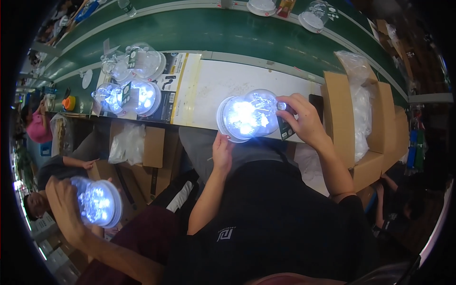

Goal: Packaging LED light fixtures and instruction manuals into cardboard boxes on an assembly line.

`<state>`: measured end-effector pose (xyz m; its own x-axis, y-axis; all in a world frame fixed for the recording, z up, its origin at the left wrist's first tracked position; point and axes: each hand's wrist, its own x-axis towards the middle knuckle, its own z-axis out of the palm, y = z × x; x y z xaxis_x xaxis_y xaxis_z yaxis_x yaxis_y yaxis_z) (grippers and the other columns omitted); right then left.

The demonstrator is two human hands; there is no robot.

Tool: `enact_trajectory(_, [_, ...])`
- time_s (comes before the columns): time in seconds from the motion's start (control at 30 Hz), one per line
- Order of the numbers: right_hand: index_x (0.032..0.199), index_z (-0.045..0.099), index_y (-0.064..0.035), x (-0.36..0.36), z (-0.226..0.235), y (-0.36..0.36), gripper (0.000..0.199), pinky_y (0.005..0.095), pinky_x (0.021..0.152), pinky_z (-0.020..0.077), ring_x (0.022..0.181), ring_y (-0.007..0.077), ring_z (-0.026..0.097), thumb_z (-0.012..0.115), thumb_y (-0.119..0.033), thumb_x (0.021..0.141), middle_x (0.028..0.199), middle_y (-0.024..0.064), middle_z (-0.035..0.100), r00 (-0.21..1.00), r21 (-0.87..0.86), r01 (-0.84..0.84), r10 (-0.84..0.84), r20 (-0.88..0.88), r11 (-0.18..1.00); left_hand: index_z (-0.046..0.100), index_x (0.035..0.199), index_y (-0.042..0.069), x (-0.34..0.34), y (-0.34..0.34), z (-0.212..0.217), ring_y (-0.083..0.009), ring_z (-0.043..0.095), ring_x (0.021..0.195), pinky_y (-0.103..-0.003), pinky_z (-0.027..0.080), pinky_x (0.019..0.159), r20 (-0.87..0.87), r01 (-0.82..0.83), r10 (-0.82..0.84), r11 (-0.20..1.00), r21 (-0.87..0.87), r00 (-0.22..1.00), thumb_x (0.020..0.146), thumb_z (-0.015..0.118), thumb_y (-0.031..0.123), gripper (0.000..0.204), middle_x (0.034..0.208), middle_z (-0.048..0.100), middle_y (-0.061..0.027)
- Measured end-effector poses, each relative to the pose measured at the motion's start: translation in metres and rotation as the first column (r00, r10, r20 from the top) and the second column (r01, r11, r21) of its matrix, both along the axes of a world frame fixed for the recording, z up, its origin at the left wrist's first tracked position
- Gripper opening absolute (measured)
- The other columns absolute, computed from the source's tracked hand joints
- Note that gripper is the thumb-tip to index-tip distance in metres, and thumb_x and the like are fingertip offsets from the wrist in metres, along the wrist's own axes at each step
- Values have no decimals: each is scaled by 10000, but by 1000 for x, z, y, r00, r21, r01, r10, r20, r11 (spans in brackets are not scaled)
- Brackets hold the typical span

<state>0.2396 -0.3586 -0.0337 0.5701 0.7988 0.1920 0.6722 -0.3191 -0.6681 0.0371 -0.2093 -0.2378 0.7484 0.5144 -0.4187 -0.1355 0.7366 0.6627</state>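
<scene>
Fingers of the right hand (305,121) are pinched nearly together on the small clear knob (281,106) of a glowing clear-domed lamp (244,118), while those of the left hand (221,154) are partly curled at its base rim (220,115), whether gripping or merely steadying one cannot tell. The lamp is at the front edge of the white work surface (232,73); its dome and light seem in place, but neither hand has yet let go, so its handling looks unfinished. Near the surface's left end stand a second glowing lamp (148,97) and a seemingly unlit lamp (154,66), their stage unclear.

white logo (225,234) on black shirt (280,204)
</scene>
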Motion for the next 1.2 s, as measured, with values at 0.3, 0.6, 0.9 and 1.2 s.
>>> enact_trajectory(0.3, [1090, 605, -6, -1, -11, 2, 253, 426, 734, 475, 852, 363, 576, 679, -7, 849, 932, 185, 557, 954, -25, -45, 51, 295, 999, 566, 1246, 68, 6, -12, -69, -191, 642, 1068, -360, 551, 889, -26, 265, -265, 949, 168, 964, 1051, 477, 237, 272, 1157, 646, -68])
enact_trajectory(0.6, [1098, 608, -9, 26, -22, -5, 229, 430, 801, 472, 928, 371, 587, 659, -20, 875, 980, 173, 589, 884, -149, 13, 59, 464, 989, 634, 1221, 6, -38, 9, -40, -139, 649, 910, -291, 531, 803, -229, 445, -382, 779, 442, 895, 1028, 505, 146, 271, 1093, 695, -76])
enact_trajectory(0.9, [1062, 605, -12, 57, -31, -20, 228, 429, 811, 467, 948, 359, 580, 690, -54, 854, 974, 160, 601, 823, -154, 164, -49, 566, 974, 636, 1219, 18, -96, 48, -38, -134, 643, 1017, -274, 493, 850, -355, 369, -197, 768, 523, 914, 1035, 525, 168, 262, 1134, 692, -56])
enact_trajectory(1.2, [1048, 640, -25, 73, -54, -29, 204, 424, 800, 483, 941, 334, 596, 689, -106, 867, 961, 132, 621, 833, -234, 224, -62, 549, 946, 640, 1198, 11, -106, 55, -40, -134, 649, 1020, -272, 503, 859, -434, 420, -191, 737, 529, 881, 1037, 518, 143, 241, 1108, 691, -49])
